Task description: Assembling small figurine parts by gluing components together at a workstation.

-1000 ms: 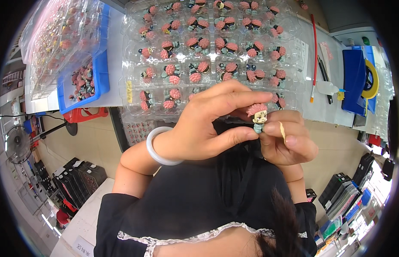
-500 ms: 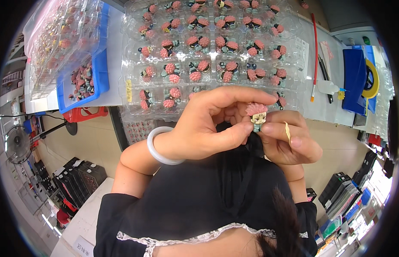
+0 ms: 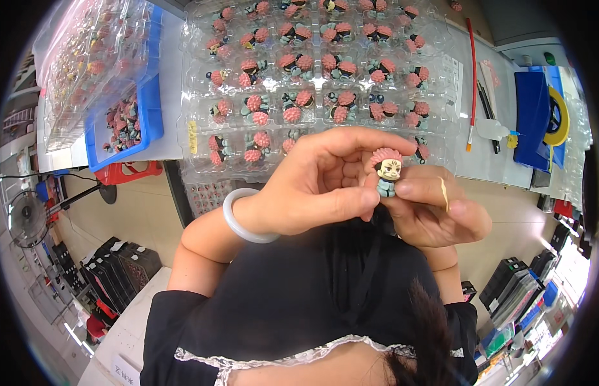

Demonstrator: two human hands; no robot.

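Clear blister trays behind; both hands pinch spiky-haired mini figure.

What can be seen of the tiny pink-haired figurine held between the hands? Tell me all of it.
The figurine is a small toy with a large head, spiky pink hair, a pale painted face and a grey-blue body, seemingly plastic. It is held upright, facing the camera, in front of the person's chest and just below the clear tray of similar figures. The left hand pinches it from the left with thumb and fingers, and the right hand touches it from the right and below. Its lower part is hidden by fingers.
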